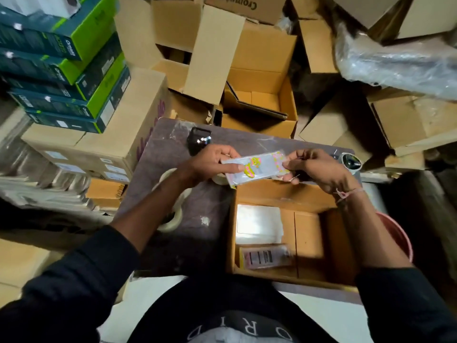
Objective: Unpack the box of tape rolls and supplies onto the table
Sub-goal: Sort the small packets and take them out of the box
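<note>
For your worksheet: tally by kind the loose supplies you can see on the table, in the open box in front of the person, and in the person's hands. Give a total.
Tape rolls on the table, partly hidden by the left arm: 3
Clear packets: 2, one held by left hand and right hand, one in the box
White sheets in the box: 1
Total: 6

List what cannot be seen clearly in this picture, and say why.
Head view only:
- Tape rolls on the table: the left forearm covers most of them, so their count is unclear.
- Print on the clear packet: too small and blurred; left hand and right hand cover its ends.
- Label on the packet in the open box: motion blur.
- White object at the table's right edge: partly hidden behind the right hand.
</note>
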Tool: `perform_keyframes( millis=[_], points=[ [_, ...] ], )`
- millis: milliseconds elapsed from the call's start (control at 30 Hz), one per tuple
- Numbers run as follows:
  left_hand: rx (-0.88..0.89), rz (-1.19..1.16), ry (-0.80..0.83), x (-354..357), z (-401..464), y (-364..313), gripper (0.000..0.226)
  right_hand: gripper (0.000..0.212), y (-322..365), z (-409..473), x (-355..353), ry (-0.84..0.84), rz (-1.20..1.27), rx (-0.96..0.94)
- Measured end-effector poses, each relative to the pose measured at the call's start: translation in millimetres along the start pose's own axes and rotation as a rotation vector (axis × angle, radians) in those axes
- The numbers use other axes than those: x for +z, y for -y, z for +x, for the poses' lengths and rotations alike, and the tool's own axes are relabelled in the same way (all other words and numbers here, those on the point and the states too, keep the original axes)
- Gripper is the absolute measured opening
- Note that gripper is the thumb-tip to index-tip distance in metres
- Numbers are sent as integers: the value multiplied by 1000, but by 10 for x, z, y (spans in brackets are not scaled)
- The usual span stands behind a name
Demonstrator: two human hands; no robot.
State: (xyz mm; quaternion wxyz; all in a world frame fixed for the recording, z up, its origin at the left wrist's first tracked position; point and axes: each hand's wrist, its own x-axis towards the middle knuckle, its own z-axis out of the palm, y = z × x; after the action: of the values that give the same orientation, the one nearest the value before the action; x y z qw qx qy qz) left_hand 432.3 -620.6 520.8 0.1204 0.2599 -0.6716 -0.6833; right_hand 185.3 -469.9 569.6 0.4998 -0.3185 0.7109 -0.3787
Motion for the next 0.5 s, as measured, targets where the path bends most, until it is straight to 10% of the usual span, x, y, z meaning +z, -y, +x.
perform_keyframes(
  millis=[267, 500],
  points=[
    [-57, 321, 447, 591, 236, -136, 29, 10, -735, -410, -577, 227, -81, 326],
    [-13, 620, 420, 1000, 306, 116, 30, 7, -1833, -401, -620, -22, -151, 461]
  ],
)
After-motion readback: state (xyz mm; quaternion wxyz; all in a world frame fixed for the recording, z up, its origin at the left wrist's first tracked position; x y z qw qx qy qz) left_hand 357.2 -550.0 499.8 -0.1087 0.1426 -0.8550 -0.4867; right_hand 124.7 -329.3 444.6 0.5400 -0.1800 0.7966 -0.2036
